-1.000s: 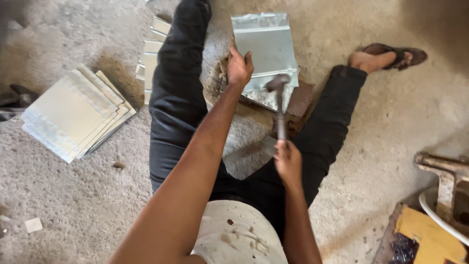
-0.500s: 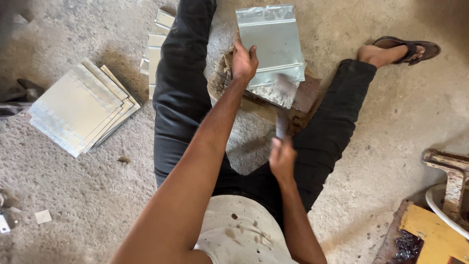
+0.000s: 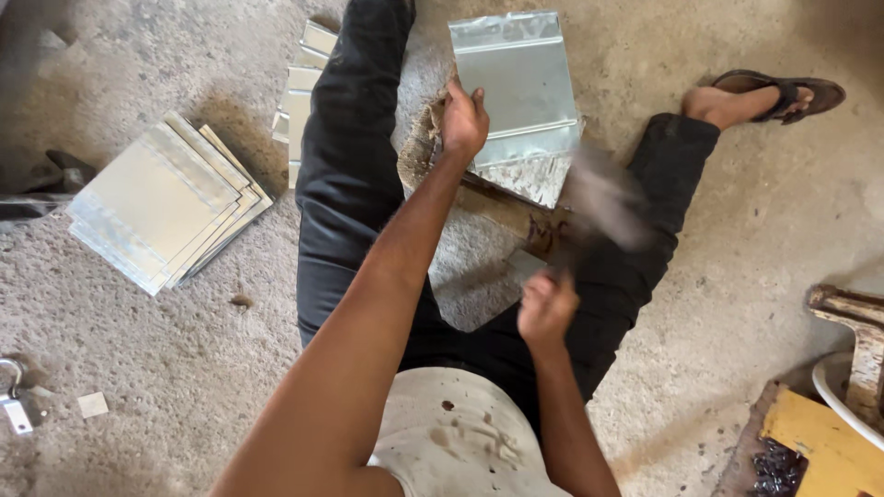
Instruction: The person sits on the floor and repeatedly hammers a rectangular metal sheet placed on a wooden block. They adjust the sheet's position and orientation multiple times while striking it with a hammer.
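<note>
I sit on a rough concrete floor with my legs spread in black trousers. My left hand [image 3: 463,121] presses on the left edge of a shiny metal sheet [image 3: 517,78] that lies over a rusty iron bar [image 3: 502,204] between my legs. My right hand [image 3: 545,308] grips the handle of a hammer [image 3: 599,198], whose head is blurred with motion just right of the sheet's near edge.
A stack of similar metal sheets [image 3: 161,201] lies on the floor at the left, with more sheets [image 3: 302,78] behind my left leg. My sandalled foot [image 3: 764,95] is at the upper right. A yellow board [image 3: 820,440] and a rusty frame [image 3: 861,322] sit at the lower right.
The hammer has swung: it stood over the sheet's near edge, dropped onto it, and is now a blur off to the right. My left hand keeps holding the sheet.
</note>
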